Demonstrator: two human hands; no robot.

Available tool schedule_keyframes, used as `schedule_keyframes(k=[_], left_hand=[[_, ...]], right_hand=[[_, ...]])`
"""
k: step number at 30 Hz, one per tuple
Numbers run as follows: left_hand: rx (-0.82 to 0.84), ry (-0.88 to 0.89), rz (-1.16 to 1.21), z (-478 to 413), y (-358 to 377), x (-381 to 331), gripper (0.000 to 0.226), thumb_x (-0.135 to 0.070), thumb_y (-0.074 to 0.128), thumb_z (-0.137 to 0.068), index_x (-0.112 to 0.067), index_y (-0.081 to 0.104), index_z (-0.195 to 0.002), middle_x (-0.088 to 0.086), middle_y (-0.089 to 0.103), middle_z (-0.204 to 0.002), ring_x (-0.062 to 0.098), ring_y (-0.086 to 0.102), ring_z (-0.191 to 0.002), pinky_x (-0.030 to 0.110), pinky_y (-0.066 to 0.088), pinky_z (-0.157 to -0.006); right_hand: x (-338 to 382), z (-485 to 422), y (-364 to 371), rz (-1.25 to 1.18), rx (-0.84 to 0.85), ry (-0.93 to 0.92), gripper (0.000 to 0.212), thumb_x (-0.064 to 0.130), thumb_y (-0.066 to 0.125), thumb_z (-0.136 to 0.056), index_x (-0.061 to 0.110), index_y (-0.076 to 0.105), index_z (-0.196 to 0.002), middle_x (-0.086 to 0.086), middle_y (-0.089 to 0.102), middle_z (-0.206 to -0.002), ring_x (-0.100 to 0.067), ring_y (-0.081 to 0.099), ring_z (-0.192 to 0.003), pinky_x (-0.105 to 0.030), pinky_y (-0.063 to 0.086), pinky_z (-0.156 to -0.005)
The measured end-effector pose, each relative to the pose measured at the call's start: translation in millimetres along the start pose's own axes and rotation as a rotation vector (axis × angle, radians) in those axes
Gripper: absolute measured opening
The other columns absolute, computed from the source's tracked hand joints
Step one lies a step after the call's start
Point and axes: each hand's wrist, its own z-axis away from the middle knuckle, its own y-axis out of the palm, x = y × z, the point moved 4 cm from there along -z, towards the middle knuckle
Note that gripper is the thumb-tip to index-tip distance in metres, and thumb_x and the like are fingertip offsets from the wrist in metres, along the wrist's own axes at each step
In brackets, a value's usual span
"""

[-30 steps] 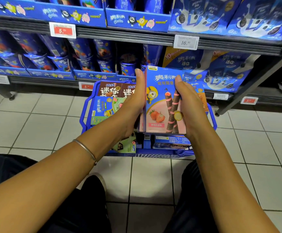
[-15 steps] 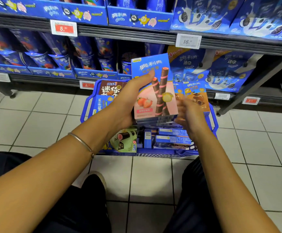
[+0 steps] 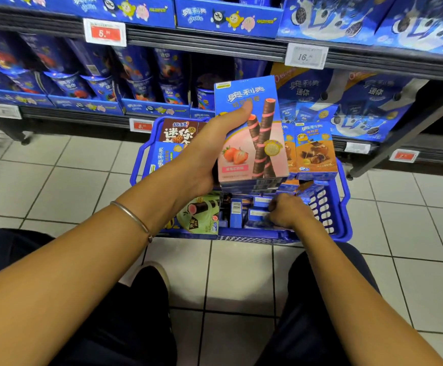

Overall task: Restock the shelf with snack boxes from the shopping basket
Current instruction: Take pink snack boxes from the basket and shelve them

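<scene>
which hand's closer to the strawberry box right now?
Left. The left hand grips the strawberry box, thumb across its front. The right hand is lower, down inside the blue basket.

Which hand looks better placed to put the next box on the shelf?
Probably the left hand: it grips the strawberry box, raised towards the shelf. The right hand is down in the blue basket among lying boxes.

The left hand grips a small stack of strawberry wafer-roll boxes upright above the blue shopping basket, while the right hand sits, fingers curled, among blue boxes inside.
</scene>
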Motion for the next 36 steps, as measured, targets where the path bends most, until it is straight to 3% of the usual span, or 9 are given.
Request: schedule_keyframes(k=[4, 10, 16, 21, 24, 30, 36], left_hand=[[-0.007, -0.012, -0.039, -0.6, -0.3, 1.6, 0.043, -0.052, 0.062, -0.101, -0.023, 0.080, -0.076, 0.012, 0.078, -0.093, 0.035, 0.073, -0.091, 0.055, 0.062, -0.088], [0.009, -0.022, -0.046, 0.9, -0.2, 2.4, 0.042, -0.054, 0.062, -0.100, -0.025, 0.082, -0.079, 0.010, 0.079, -0.096, 0.033, 0.076, -0.090, 0.052, 0.063, -0.090], [0.003, -0.022, -0.074, 2.4, -2.1, 2.6, 0.043, -0.057, 0.062, -0.099, -0.025, 0.081, -0.078, 0.009, 0.079, -0.094, 0.034, 0.073, -0.093, 0.055, 0.061, -0.093], [-0.001, -0.023, -0.067, 3.0, -1.5, 2.4, 0.041, -0.056, 0.063, -0.099, -0.025, 0.082, -0.079, 0.012, 0.078, -0.101, 0.036, 0.073, -0.097, 0.058, 0.059, -0.097], [0.002, -0.025, -0.064, 2.7, 0.1, 2.0, 0.041, -0.055, 0.063, -0.099, -0.024, 0.081, -0.079, 0.013, 0.075, -0.101, 0.039, 0.069, -0.101, 0.061, 0.056, -0.099], [0.003, -0.025, -0.060, 2.8, 0.2, 1.0, 0.041, -0.055, 0.062, -0.100, -0.020, 0.078, -0.085, 0.016, 0.073, -0.105, 0.041, 0.066, -0.104, 0.063, 0.053, -0.103], [0.016, -0.011, -0.060, 2.9, -2.1, -0.1, 0.044, -0.055, 0.060, -0.101, -0.024, 0.082, -0.079, 0.011, 0.079, -0.098, 0.035, 0.074, -0.094, 0.053, 0.062, -0.093]], right_hand=[[-1.9, -0.3, 10.5, 0.119, 0.081, 0.033, 0.055, 0.039, 0.069, -0.089, 0.018, 0.059, -0.138, -0.013, 0.041, -0.151, -0.038, 0.043, -0.138, -0.051, 0.043, -0.110], [-1.2, -3.4, 9.1, 0.065, 0.039, 0.094, 0.055, 0.032, 0.070, -0.089, 0.009, 0.055, -0.137, -0.014, 0.048, -0.146, -0.038, 0.048, -0.133, -0.052, 0.044, -0.109], [-3.6, -5.6, 13.6, 0.151, 0.084, 0.091, 0.059, 0.041, 0.066, -0.091, 0.017, 0.052, -0.143, -0.014, 0.042, -0.149, -0.037, 0.043, -0.137, -0.050, 0.043, -0.109], [-2.9, -7.8, 14.3, 0.125, 0.141, 0.056, 0.045, 0.035, 0.067, -0.090, 0.011, 0.063, -0.128, -0.013, 0.062, -0.130, -0.036, 0.060, -0.118, -0.049, 0.051, -0.101], [-2.1, -6.6, 12.6, 0.123, 0.141, 0.027, 0.049, 0.044, 0.069, -0.090, 0.013, 0.064, -0.127, -0.011, 0.064, -0.127, -0.035, 0.061, -0.116, -0.045, 0.052, -0.100], [-2.1, -4.8, 15.1, -0.010, 0.165, -0.040, 0.036, 0.042, 0.072, -0.092, 0.018, 0.073, -0.119, -0.007, 0.068, -0.124, -0.029, 0.061, -0.118, -0.043, 0.050, -0.103], [-8.1, -2.2, 9.9, -0.232, 0.113, -0.132, 0.015, 0.033, 0.076, -0.090, 0.019, 0.075, -0.085, 0.001, 0.071, -0.086, -0.018, 0.064, -0.090, -0.027, 0.045, -0.082]])
